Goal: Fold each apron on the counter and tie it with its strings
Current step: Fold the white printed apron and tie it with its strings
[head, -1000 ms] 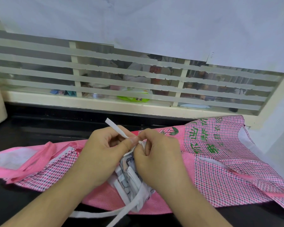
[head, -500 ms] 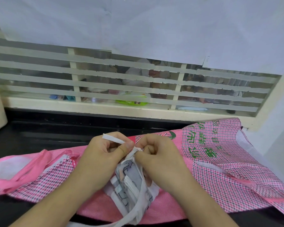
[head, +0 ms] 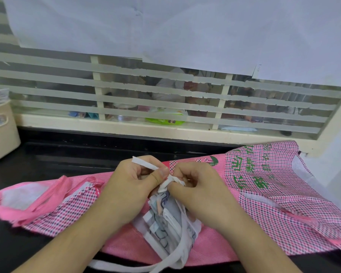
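Green printed characters on the pink checked apron [head: 264,196], right side of the bench, upside down to the camera and partly creased; they look like Chinese script, but none can be read with certainty. A small green emblem [head: 213,160] sits beside them, near the right hand, shape unclear. The folded white apron [head: 165,223] under the hands carries dark outlined print, no letters legible. The green packet [head: 165,120] behind the window glass has a small label, too blurred to read. Faint marks on the corner of a paper sheet [head: 259,68] taped over the window, illegible.
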The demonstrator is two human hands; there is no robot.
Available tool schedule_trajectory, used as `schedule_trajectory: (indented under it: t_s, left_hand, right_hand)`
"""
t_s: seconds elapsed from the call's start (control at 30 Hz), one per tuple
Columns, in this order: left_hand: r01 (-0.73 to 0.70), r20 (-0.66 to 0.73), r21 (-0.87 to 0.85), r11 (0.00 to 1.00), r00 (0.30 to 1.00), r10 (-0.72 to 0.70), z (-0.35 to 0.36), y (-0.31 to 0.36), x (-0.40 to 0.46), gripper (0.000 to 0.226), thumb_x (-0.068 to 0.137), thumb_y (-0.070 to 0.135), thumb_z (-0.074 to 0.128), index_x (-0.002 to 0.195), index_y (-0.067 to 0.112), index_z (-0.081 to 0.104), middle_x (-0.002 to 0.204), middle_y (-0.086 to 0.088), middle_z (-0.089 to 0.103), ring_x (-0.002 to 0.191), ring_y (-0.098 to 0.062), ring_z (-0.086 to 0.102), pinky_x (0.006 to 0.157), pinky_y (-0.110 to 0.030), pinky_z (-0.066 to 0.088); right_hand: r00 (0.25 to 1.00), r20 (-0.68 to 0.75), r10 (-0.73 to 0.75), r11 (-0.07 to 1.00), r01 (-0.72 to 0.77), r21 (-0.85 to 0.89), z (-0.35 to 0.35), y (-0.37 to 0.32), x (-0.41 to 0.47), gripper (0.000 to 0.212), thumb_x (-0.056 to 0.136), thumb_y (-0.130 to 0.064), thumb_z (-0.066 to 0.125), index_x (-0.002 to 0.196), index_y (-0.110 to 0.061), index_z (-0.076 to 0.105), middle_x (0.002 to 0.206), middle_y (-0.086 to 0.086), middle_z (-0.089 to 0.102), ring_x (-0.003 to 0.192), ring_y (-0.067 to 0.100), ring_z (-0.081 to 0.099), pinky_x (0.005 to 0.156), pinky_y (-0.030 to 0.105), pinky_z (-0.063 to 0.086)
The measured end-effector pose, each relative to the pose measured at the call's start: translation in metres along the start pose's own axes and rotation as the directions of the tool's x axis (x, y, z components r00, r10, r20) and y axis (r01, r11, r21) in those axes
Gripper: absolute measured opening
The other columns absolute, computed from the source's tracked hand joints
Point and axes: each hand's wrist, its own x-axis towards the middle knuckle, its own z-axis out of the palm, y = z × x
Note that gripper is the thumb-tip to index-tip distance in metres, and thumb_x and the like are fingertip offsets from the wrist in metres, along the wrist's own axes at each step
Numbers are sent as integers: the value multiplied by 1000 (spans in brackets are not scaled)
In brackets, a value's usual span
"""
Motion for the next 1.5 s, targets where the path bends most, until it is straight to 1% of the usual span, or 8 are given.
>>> schedule_trajectory:
  t_s: [0.13,0.3,0.47,0.63,0.77,1.03,1.2,1.5]
  left_hand:
    - [0,-40,13,1000,999,0,-2,0,1,22,99,16,65,80,12,74,64,-1,69,61,-12,64,60,-23,52]
    - [44,-63,-120,992,997,-51,-4,4,0,22,93,26,68,80,11,76,70,-13,69,66,-25,60,66,-34,50]
    - [114,-60,-318,941,988,-140,-3,7,0,20,87,31,70,76,14,72,78,-17,69,76,-33,61,79,-45,51]
    - [113,-120,-265,958,981,-149,-5,4,2,25,91,30,66,71,16,73,80,-26,70,74,-35,64,77,-44,55]
    - [113,-243,-325,939,950,-198,-18,1,9,28,102,13,61,78,1,70,75,-22,69,67,-29,69,63,-35,64]
    - [32,-170,-604,797,971,-168,-15,9,10,27,103,13,53,86,-2,68,107,-23,77,101,-32,77,83,-33,64]
    - [104,-23,-800,590,979,-203,-12,18,8,42,95,27,54,70,7,80,94,-13,78,101,-25,78,79,-35,64]
    - [55,-133,-589,806,977,-164,-21,8,13,34,109,10,43,76,10,47,65,-2,48,58,-15,54,63,-25,57]
  right_hand:
    - [980,173,102,847,-176,502,-12,0,1,25,89,-7,62,65,-1,57,65,17,52,55,28,54,44,31,48]
    - [996,38,75,793,-82,603,-15,7,4,22,93,-1,66,71,2,68,89,11,65,79,25,60,58,33,52]
    - [989,138,61,504,-150,851,-9,0,5,27,99,-17,58,95,4,74,89,20,71,72,24,66,67,31,57]
    - [981,81,177,406,-148,902,-7,6,12,38,95,-18,59,58,-13,59,71,8,55,56,16,42,60,30,37]
    - [959,-27,283,403,-93,910,-21,15,15,33,88,-14,60,65,-16,36,66,8,41,57,15,30,56,30,28]
    - [971,-155,184,547,30,836,-31,19,12,31,98,-17,57,69,-9,55,75,10,61,66,19,55,63,29,51]
    - [997,-53,49,328,34,944,-28,5,7,38,102,-21,49,66,-13,57,70,6,54,73,23,66,63,29,58]
    - [982,-82,170,414,4,910,-27,15,10,42,106,-10,44,64,-17,40,60,1,29,51,14,29,41,24,34]
